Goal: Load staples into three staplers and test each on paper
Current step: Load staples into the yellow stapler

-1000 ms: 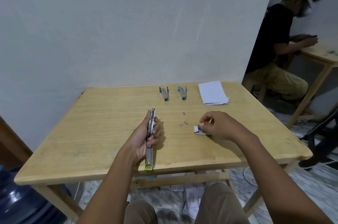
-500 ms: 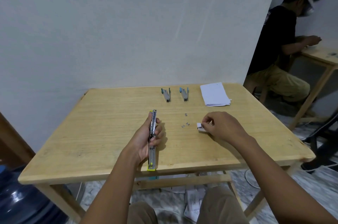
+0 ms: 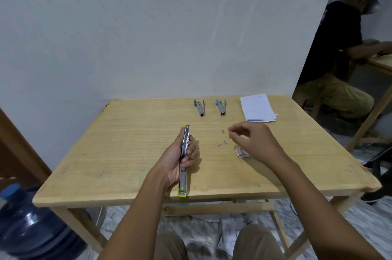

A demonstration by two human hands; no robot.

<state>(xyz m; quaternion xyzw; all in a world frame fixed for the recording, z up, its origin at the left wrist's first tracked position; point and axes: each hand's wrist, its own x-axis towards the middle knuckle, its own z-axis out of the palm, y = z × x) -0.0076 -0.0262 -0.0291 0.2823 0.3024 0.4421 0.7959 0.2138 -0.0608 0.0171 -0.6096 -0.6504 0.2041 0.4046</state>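
My left hand (image 3: 180, 160) grips a yellow-tipped stapler (image 3: 183, 177), folded out flat and long near the wooden table's (image 3: 127, 153) front edge. My right hand (image 3: 252, 141) hovers to its right with thumb and forefinger pinched together; something small seems to be between them, but I cannot make it out. A small staple box (image 3: 241, 152) lies on the table just below that hand. Loose staple pieces (image 3: 222, 139) are scattered left of the fingers. Two more staplers, one green-ended (image 3: 200, 108) and one blue-ended (image 3: 221, 107), lie at the back. A white paper stack (image 3: 257, 108) sits beside them.
A white wall stands behind the table. A blue water jug (image 3: 27, 223) is on the floor at the left. Papers litter the floor under the table. At the right, another person (image 3: 339, 58) sits at a second table.
My right hand has lifted off the staple box and moved up and away from it, fingers pinched. The box now lies uncovered. My left hand and its stapler have hardly moved.
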